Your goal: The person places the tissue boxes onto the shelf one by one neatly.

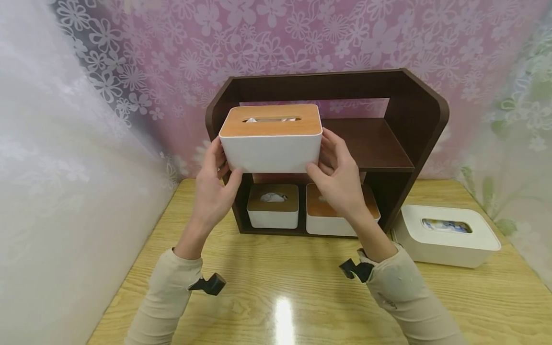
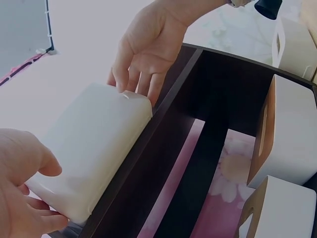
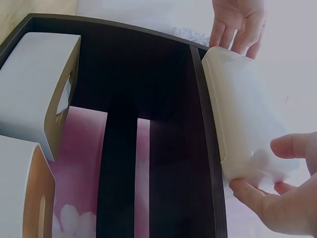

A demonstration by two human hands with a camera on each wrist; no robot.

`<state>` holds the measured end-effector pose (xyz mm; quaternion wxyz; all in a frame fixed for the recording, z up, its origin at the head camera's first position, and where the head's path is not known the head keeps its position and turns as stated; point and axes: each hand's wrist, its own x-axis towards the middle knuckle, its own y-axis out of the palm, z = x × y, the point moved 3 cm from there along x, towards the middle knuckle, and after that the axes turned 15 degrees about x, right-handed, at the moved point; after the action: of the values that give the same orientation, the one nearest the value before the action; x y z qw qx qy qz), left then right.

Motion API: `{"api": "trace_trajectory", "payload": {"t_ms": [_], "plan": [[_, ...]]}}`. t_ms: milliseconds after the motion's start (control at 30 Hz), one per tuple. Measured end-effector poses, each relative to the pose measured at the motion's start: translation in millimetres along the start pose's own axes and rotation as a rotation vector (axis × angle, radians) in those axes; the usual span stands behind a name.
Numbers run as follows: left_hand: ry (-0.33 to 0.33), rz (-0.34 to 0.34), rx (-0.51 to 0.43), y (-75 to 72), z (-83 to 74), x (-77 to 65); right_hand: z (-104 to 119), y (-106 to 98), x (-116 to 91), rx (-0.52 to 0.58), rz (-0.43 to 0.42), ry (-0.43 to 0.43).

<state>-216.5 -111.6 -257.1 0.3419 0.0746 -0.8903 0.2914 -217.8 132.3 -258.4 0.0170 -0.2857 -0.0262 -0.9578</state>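
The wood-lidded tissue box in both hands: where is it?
Head view: tissue box sits centre-left, held between left hand and right hand at the shelf's upper level.

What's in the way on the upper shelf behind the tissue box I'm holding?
Nothing visible. The tissue box, held by the left hand and right hand, sits at the shelf's front edge, and the shelf board behind and beside it looks bare.

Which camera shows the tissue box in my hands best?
The head view: the tissue box shows whole, wooden lid and slot included, between both hands. The left wrist and right wrist views show only its plain white underside at the shelf edge.
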Motion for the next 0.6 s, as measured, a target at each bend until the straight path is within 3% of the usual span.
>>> {"api": "trace_trajectory", "payload": {"t_ms": [167, 300, 467, 600], "plan": [[-0.009, 0.059, -0.014, -7.1, -23.9, 3.2, 0, -1, 5, -0.004, 0.023, 0.022], [-0.034, 0.118, -0.028, -6.7, -27.3, 7.2, -1, -2, 9, -0.016, 0.038, 0.043], [-0.051, 0.178, -0.033, 2.0, -11.8, 14.1, -3, -1, 15, -0.027, 0.049, 0.077], [-0.024, 0.180, -0.039, 10.0, 6.4, 19.0, -4, 0, 19, -0.034, 0.058, 0.101]]}}
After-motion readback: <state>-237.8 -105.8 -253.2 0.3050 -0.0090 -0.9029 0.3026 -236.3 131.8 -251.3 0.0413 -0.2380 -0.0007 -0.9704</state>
